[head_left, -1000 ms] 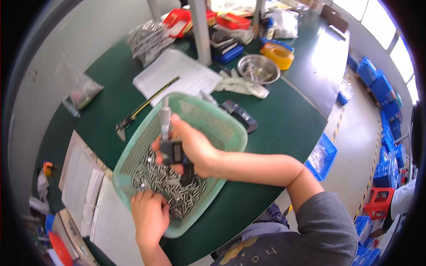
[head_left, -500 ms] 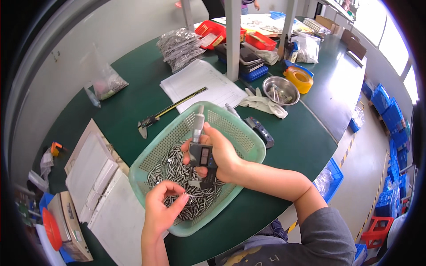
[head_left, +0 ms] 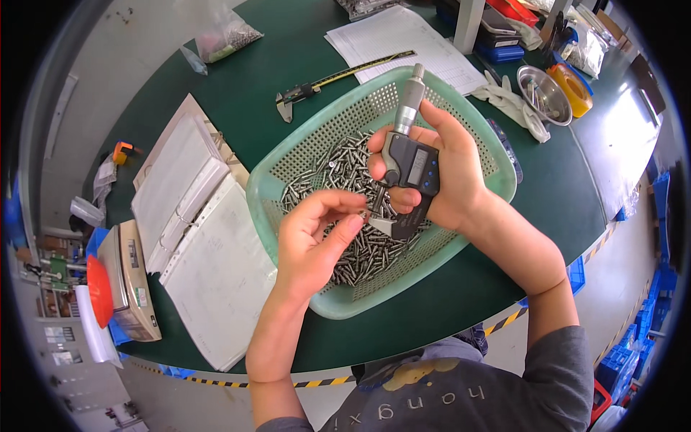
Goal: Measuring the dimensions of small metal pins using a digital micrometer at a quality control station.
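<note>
Here, over the green mesh basket [head_left: 288, 183] on the dark green table [head_left: 245, 86], both hands work close together.

Left hand [head_left: 313, 241]: grip pinched together, thumb and forefinger closed on a small metal pin [head_left: 366, 214], held just off the micrometer's jaw end. The pin is mostly hidden by the fingertips, so its exact heading cannot be told; it seems to lie roughly crosswise toward the right hand. Judged light, stiff and slick, easy to drop; best taken at mid-length between two fingertips, ends left free.

Below and around that grip: a heap of like metal pins [head_left: 345, 173] on the basket floor, lying every way.

Right hand [head_left: 446, 176]: grip clamped around the body of a digital micrometer [head_left: 410, 169], palm behind the frame, thumb on the front by the display. Long axis runs up and slightly right, the knurled thimble pointing away from the person, the measuring end down toward the left hand's pinch. Judged rigid, moderately heavy, a precision tool that would not take a knock; hold by the frame, not the spindle.

Left of the left grip: white ring binders [head_left: 194, 216]. Beyond both grips: a vernier caliper [head_left: 324, 83] on the table. Right of the right grip, beyond the basket: white gloves [head_left: 515, 108] and a steel bowl [head_left: 543, 93].
</note>
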The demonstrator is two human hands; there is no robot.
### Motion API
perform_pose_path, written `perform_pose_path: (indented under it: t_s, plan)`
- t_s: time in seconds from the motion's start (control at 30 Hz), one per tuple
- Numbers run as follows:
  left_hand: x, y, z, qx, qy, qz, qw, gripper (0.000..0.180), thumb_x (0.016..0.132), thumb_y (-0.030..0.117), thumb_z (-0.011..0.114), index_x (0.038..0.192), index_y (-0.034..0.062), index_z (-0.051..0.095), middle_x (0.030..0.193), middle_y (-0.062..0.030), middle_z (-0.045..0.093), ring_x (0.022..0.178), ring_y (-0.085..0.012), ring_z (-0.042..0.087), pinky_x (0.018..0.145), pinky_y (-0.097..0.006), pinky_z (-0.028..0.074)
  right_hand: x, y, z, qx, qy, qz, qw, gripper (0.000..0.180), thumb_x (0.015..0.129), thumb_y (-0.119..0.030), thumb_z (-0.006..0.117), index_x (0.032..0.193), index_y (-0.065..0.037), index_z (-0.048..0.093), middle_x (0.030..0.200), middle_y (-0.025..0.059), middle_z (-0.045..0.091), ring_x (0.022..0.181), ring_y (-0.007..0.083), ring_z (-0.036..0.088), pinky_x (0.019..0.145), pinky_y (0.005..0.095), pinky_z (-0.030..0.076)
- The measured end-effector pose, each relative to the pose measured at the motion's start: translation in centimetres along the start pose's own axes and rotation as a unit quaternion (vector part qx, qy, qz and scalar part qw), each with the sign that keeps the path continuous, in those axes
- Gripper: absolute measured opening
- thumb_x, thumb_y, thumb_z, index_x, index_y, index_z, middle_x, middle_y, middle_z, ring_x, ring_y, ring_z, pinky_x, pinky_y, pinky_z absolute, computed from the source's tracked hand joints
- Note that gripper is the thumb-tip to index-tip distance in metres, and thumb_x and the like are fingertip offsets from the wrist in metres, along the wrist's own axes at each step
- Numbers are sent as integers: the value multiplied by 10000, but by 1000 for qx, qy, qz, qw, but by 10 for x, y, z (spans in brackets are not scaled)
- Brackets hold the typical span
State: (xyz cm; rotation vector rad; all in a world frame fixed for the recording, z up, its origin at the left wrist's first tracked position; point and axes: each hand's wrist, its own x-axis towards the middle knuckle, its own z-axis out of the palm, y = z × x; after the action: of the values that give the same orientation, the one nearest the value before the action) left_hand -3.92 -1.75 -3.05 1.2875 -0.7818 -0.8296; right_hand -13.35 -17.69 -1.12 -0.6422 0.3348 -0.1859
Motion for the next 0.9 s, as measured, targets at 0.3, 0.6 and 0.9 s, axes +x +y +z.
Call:
perform_pose_path:
  t_s: [0.3,0.6,0.9]
  plan:
    - [-2,0,-4,66,-31,50,996,115,797,7,584,907,-27,583,895,-67,571,824,-121,539,758,-237,424,-3,2,0,-2,-25,16,1000,572,862,-516,273,892,-5,526,701,114,558,389,141,398,382,243,352]
    - [-3,-1,-2,32,-25,57,998,121,785,-5,589,903,-30,577,902,-89,571,847,-139,542,776,-260,426,-2,3,-2,6,-51,24,998,577,864,-514,261,904,-1,521,700,118,556,386,140,398,376,247,351]
    - [-1,-2,-6,36,-60,82,994,112,748,-41,604,856,-28,580,908,-100,572,870,-161,542,798,-277,422,0,3,-3,1,-76,30,997,582,873,-500,243,897,9,524,701,152,557,391,144,424,375,229,381]
